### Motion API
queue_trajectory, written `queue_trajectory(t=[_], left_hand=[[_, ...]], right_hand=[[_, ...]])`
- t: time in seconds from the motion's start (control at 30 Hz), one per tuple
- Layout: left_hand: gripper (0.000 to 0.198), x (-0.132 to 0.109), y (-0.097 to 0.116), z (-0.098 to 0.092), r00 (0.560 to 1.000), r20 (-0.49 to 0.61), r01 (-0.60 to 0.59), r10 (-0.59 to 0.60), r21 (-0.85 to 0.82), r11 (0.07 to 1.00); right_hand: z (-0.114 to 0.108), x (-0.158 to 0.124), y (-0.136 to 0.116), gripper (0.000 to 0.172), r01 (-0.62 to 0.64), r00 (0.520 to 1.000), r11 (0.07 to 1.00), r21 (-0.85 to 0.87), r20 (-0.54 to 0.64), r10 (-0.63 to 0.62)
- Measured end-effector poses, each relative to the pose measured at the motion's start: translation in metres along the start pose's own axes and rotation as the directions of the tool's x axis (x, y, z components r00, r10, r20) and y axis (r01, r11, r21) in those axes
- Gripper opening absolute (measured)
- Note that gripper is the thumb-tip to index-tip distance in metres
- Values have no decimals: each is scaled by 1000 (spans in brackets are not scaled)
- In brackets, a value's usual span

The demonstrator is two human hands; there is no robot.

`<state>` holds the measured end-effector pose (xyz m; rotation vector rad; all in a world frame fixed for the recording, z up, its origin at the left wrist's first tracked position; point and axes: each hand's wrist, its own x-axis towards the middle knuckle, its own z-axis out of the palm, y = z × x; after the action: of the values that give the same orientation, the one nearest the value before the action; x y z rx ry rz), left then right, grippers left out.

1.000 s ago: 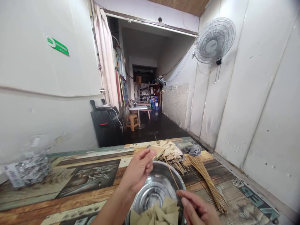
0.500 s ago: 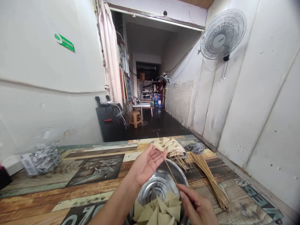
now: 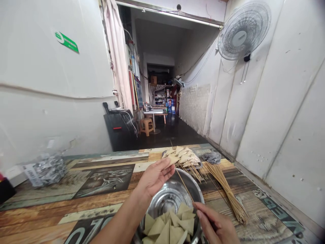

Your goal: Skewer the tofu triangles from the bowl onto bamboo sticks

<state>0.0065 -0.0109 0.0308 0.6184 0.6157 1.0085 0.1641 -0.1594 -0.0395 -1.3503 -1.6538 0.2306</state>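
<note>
My left hand [image 3: 155, 179] pinches a beige triangular tofu piece [image 3: 173, 158] between thumb and fingers, above the far rim of a metal bowl. Between the fingertips of my right hand [image 3: 215, 222] is the lower end of a bamboo skewer [image 3: 185, 186], which slants up to the piece in my left hand. Where the tip meets the piece is partly hidden by my fingers. Several more tofu triangles [image 3: 169, 227] lie in the near half of the metal bowl [image 3: 198, 185].
Behind the bowl, a tray [image 3: 201, 166] bears skewered triangles [image 3: 185, 154]. A bundle of bamboo skewers [image 3: 228, 195] lies to the right, near a grey cloth [image 3: 212, 157]. At the table's left stands a clear container of silvery packets [image 3: 49, 169].
My left thumb and fingers have closed over the tofu piece, which earlier rested on the more open hand. The right hand keeps its hold on the skewer.
</note>
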Motion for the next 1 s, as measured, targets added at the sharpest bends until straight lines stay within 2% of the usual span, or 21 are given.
queue_trajectory(t=[0.2,0.3,0.47,0.63,1.0], left_hand=[[7,-1,0,4,997,-36,62,-62,1,998],[7,-3,1,5,998,-45,50,-50,7,999],[6,-4,2,6,998,-47,31,-31,-1,1000],[8,-3,1,6,999,-44,25,-24,16,1000],[7,-6,0,6,1000,11,-20,19,103,995]], right_hand=[[2,-2,-2,26,26,999,1000,10,-18,-26],[2,-1,-3,24,27,998,999,19,-58,-26],[4,-2,-4,25,6,998,999,40,-55,-4],[11,-3,-3,28,-39,988,993,111,-147,55],[12,-4,-7,38,-81,990,995,59,-113,87]])
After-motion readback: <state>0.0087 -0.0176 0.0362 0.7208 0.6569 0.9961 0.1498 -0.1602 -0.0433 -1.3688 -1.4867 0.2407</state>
